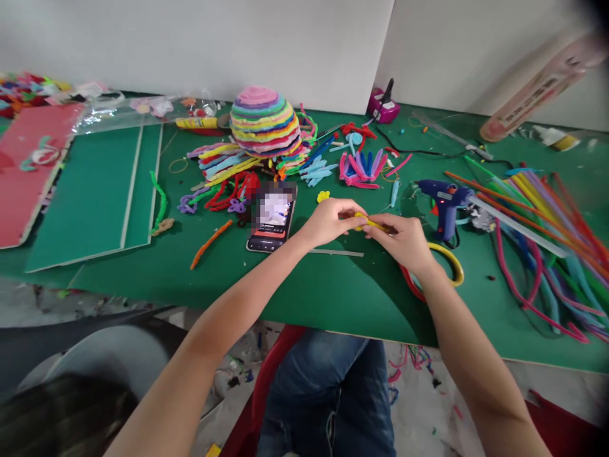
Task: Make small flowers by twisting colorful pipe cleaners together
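Observation:
Above the table's front half, my left hand (pixel 330 221) and my right hand (pixel 403 240) meet with pinched fingers on a yellow pipe cleaner (pixel 375 223). Its left end looks curled or bent near my left fingertips; my fingers hide part of it. Just behind my left hand lies a small yellow pipe-cleaner flower (pixel 323 196). A phone (pixel 269 244) with a lit screen lies left of that hand. Under my right wrist are scissors (pixel 451 260) with yellow and red handles, partly covered. A clear glue stick (pixel 337 253) lies in front of my left hand.
A blue glue gun (pixel 446 206) stands right of my hands, near many loose pipe cleaners (pixel 537 266). Behind the phone sits a striped, multicoloured dome (pixel 264 120) with bundled pieces around it. Green boards (pixel 95 190) lie left; a pink bottle (pixel 533 95) is back right.

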Tool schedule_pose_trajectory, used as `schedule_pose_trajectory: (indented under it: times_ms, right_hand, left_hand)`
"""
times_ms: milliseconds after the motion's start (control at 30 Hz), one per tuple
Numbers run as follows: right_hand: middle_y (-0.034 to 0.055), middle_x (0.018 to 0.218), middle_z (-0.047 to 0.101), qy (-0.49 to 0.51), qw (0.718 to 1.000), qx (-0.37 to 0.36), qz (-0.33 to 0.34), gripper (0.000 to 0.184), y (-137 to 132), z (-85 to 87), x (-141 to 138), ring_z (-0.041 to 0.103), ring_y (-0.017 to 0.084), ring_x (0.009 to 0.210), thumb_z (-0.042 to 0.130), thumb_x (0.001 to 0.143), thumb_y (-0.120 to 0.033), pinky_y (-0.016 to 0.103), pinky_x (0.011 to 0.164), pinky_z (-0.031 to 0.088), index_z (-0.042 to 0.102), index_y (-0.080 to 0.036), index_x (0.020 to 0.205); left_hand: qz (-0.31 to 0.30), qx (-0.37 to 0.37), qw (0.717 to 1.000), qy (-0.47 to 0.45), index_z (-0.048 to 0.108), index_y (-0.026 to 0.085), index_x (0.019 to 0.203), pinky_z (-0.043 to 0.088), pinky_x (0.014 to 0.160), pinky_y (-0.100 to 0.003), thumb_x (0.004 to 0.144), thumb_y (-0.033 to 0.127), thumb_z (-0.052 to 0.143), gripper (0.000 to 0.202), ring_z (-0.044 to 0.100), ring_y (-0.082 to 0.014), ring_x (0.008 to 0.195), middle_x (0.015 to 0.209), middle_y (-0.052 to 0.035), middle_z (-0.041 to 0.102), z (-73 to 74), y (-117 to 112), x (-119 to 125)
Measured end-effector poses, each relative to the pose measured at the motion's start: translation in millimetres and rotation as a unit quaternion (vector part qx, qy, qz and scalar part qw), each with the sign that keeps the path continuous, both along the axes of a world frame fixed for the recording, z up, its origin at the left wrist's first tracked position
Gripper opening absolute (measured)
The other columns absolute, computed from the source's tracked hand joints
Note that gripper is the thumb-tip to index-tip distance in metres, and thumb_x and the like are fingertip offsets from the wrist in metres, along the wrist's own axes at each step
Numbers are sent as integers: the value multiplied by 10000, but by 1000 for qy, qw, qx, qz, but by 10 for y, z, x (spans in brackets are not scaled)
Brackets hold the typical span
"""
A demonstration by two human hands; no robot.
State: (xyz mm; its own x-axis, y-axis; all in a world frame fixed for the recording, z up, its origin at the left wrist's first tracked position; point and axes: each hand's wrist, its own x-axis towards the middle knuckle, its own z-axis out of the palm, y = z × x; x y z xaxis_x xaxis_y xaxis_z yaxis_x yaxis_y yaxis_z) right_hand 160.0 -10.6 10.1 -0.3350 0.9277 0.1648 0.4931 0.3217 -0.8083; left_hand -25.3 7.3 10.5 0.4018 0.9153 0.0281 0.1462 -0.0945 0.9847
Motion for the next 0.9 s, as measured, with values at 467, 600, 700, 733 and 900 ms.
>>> schedule_pose_trajectory:
  times_ms: [467,600,700,733,900]
  right_hand:
    - [-3,608,640,97,988,-114,-37,244,37,15,-13,567,102,500,694,735,-442,225,449,422,635,-206,760]
    - [-6,615,641,42,996,-29,-77,177,-33,9,-85,579,111,502,654,788,-388,242,471,440,636,-214,765]
    - [1,631,654,-5,993,55,-106,139,-90,6,-149,598,124,527,619,819,-351,261,503,454,635,-220,772]
    - [6,634,659,-26,990,87,-111,131,-105,5,-166,602,129,535,607,828,-337,268,512,457,635,-223,769]
    - [20,663,684,-96,973,176,-114,133,-149,-9,-201,621,143,559,559,859,-300,279,526,460,634,-228,776]
  left_hand:
    - [39,10,997,-66,493,175,742,437,583,-207,849,243,573,151,554,-60,578,671,30,559,-42,-33,88]
    - [104,-12,990,-94,468,184,763,408,497,-201,865,288,565,175,510,-58,509,611,50,502,-85,-90,167]
    - [149,-36,979,-133,471,186,764,397,444,-195,850,334,589,208,513,-61,497,608,47,498,-105,-115,223]
    - [165,-42,975,-144,477,185,762,392,431,-193,843,345,597,216,513,-61,492,608,46,501,-111,-118,236]
    - [186,-77,963,-176,522,169,750,378,413,-184,803,358,641,229,501,-54,474,577,49,512,-118,-98,242]
